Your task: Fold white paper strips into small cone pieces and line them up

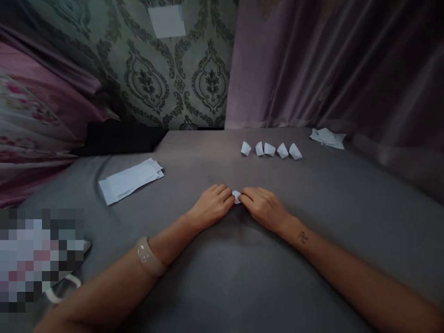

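Between my two hands is a small folded white paper [236,197], just above or on the grey cloth surface. My left hand [215,203], below a pale bangle, pinches its left side. On the right side, my right hand [262,206] grips it with thumb and fingers. Most of the paper is hidden by the fingertips, so its full shape does not show. Beyond my hands, several folded white paper pieces [269,149] stand in a row, each with pointed, faceted sides.
A stack of white paper strips [132,180] lies to the left. More white paper scraps [328,138] lie at the back right. A black cloth [121,137] rests at the back left. Curtains and a patterned wall [173,69] border the surface; a blurred-out item sits at the lower left.
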`<state>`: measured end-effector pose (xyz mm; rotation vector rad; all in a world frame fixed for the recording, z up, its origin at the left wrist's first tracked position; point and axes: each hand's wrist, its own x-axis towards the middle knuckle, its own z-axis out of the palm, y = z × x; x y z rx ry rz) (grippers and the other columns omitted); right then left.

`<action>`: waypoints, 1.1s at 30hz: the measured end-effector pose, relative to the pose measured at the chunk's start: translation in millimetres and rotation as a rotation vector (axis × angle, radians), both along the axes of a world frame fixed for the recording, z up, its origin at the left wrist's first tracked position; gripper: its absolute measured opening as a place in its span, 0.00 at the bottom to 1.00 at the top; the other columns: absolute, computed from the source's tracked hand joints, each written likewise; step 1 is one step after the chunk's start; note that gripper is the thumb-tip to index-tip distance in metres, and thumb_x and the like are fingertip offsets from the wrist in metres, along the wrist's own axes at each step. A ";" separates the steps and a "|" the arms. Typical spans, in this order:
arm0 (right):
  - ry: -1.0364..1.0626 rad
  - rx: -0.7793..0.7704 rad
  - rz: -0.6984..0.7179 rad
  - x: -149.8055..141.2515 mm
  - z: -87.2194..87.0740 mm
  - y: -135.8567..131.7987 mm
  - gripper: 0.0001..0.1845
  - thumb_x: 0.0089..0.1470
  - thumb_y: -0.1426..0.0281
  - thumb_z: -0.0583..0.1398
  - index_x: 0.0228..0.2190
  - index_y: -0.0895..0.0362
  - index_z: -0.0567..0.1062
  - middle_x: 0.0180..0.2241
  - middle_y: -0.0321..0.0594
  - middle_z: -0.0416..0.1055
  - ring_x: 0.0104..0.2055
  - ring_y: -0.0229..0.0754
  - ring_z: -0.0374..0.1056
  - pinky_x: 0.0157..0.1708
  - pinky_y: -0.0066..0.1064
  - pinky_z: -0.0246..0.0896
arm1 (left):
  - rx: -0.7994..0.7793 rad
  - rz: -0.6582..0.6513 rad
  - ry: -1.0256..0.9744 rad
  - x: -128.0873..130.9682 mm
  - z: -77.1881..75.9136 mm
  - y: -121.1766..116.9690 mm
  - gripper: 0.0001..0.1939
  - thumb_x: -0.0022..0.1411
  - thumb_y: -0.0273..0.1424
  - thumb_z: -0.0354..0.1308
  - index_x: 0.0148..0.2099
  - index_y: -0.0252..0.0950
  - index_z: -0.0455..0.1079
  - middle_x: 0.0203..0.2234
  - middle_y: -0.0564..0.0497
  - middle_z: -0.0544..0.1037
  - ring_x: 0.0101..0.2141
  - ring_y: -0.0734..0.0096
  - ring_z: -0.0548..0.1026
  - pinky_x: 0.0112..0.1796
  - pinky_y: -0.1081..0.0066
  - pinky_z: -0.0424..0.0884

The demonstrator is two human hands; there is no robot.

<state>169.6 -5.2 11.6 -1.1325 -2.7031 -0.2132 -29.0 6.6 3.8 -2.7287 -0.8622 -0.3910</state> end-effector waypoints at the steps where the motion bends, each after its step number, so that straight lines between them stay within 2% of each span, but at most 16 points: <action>1: 0.002 -0.034 -0.017 -0.1 -1.3 -2.2 0.15 0.62 0.77 0.49 0.34 0.59 0.75 0.34 0.45 0.71 0.33 0.42 0.65 0.33 0.34 0.57 | -0.022 0.000 0.025 1.3 -0.4 -1.5 0.14 0.68 0.27 0.45 0.35 0.31 0.70 0.31 0.45 0.74 0.34 0.63 0.69 0.34 0.66 0.66; 4: 0.124 -0.154 -0.081 0.7 -3.7 -9.4 0.11 0.62 0.74 0.52 0.38 0.57 0.74 0.38 0.44 0.71 0.39 0.42 0.67 0.34 0.32 0.60 | -0.140 0.055 0.001 2.2 -1.2 -8.1 0.13 0.68 0.27 0.45 0.38 0.31 0.71 0.34 0.44 0.74 0.35 0.63 0.70 0.36 0.65 0.68; 8: 0.339 -0.288 -0.126 2.2 -6.9 -12.2 0.11 0.62 0.68 0.53 0.40 0.56 0.75 0.41 0.43 0.70 0.42 0.42 0.67 0.39 0.33 0.62 | -0.374 0.172 -0.245 -1.2 -3.5 -12.2 0.14 0.68 0.32 0.46 0.42 0.35 0.73 0.38 0.46 0.74 0.39 0.65 0.71 0.41 0.67 0.69; 11: 0.465 -0.372 -0.189 1.7 -10.4 -7.5 0.11 0.61 0.67 0.54 0.36 0.56 0.77 0.40 0.41 0.71 0.39 0.40 0.68 0.40 0.33 0.63 | -0.549 0.260 -0.441 -2.9 -3.5 -8.4 0.12 0.66 0.34 0.52 0.39 0.37 0.75 0.36 0.48 0.75 0.38 0.67 0.72 0.40 0.69 0.68; 15: 0.609 -0.438 -0.285 -1.2 -13.0 -0.9 0.12 0.59 0.67 0.56 0.29 0.55 0.78 0.37 0.39 0.71 0.36 0.38 0.68 0.39 0.32 0.61 | -0.700 0.368 -0.549 -2.1 1.1 -2.4 0.12 0.64 0.35 0.54 0.35 0.36 0.76 0.31 0.49 0.74 0.34 0.69 0.72 0.35 0.71 0.67; 19: 0.700 -0.479 -0.390 -5.7 -13.2 1.9 0.13 0.57 0.67 0.57 0.24 0.56 0.76 0.34 0.38 0.71 0.33 0.38 0.67 0.36 0.32 0.60 | -0.732 0.418 -0.575 1.4 5.0 -0.6 0.12 0.64 0.34 0.54 0.34 0.34 0.75 0.30 0.49 0.74 0.32 0.70 0.71 0.35 0.71 0.65; 24: 0.728 -0.507 -0.504 -10.3 -13.9 4.6 0.12 0.54 0.67 0.59 0.22 0.56 0.74 0.33 0.38 0.69 0.30 0.37 0.65 0.33 0.32 0.58 | -0.733 0.472 -0.591 5.3 5.1 0.4 0.11 0.62 0.33 0.55 0.32 0.34 0.75 0.29 0.49 0.72 0.32 0.70 0.70 0.35 0.70 0.64; 29: 0.698 -0.523 -0.530 -12.8 -13.0 7.9 0.10 0.52 0.69 0.60 0.20 0.56 0.72 0.32 0.38 0.68 0.32 0.38 0.64 0.34 0.32 0.58 | -0.762 0.522 -0.634 5.9 0.9 5.4 0.10 0.59 0.34 0.58 0.30 0.33 0.73 0.30 0.50 0.72 0.30 0.71 0.69 0.34 0.70 0.64; 33: 0.667 -0.547 -0.557 -12.5 -12.2 10.2 0.09 0.50 0.68 0.61 0.21 0.56 0.72 0.31 0.37 0.67 0.28 0.36 0.62 0.31 0.31 0.56 | -0.792 0.550 -0.637 5.1 -1.4 8.5 0.10 0.58 0.35 0.59 0.29 0.34 0.73 0.30 0.50 0.72 0.31 0.70 0.69 0.34 0.70 0.64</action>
